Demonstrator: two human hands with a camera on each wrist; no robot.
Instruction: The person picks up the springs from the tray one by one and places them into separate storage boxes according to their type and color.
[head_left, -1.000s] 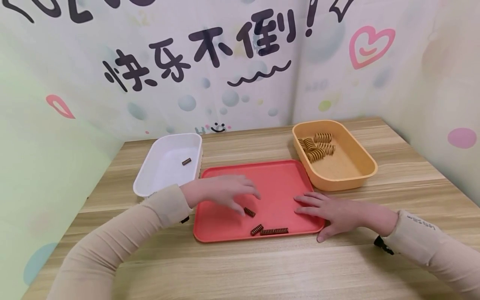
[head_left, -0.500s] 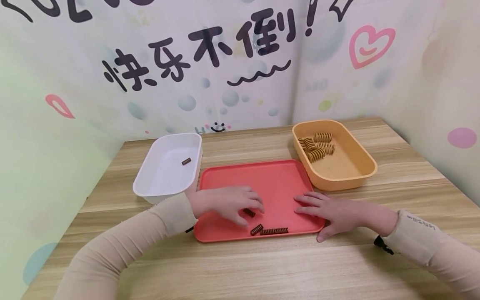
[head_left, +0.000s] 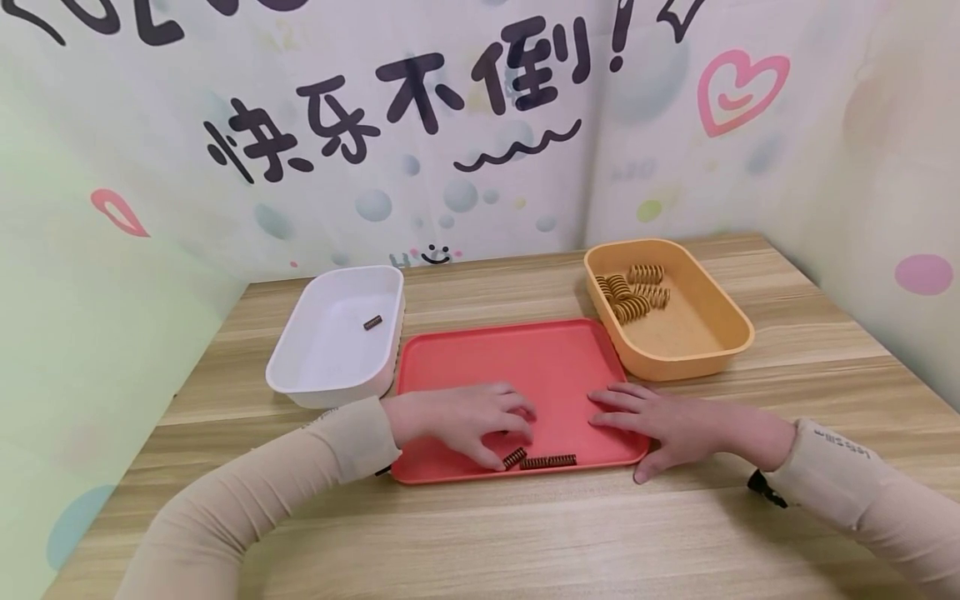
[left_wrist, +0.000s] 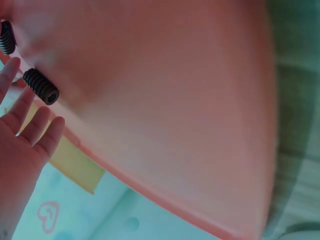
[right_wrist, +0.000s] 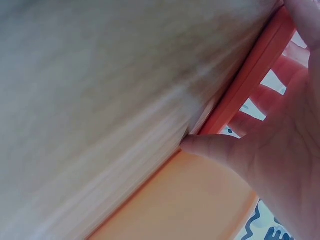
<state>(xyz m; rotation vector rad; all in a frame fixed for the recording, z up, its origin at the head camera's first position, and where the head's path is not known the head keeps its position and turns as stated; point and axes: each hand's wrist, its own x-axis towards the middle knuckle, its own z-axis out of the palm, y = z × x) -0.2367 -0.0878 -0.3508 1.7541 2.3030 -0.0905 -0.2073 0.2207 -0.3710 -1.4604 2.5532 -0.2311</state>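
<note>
My left hand (head_left: 476, 423) reaches low over the red tray (head_left: 457, 350), its fingers gently bent and apart. In the left wrist view one dark coil spring (left_wrist: 41, 86) lies right by the fingertips; the head view has it hidden beneath the hand. A tilted spring (head_left: 515, 457) sits close to the left thumb. Beside it, two dark springs (head_left: 548, 462) lie end to end along the tray's near rim. My right hand (head_left: 663, 423) rests with spread fingers over the tray's right edge, its thumb down at the table by the rim.
A white bin (head_left: 322, 333) with one small dark spring (head_left: 372, 322) stands behind the tray on the left. At the back right, an orange bin (head_left: 693, 333) contains several larger yellowish springs (head_left: 632, 310). A printed cloth (head_left: 480, 192) hangs behind the wooden table (head_left: 525, 542).
My left hand has come down and toward me on the tray, covering the spring that showed near its fingers. The right hand has stayed in place.
</note>
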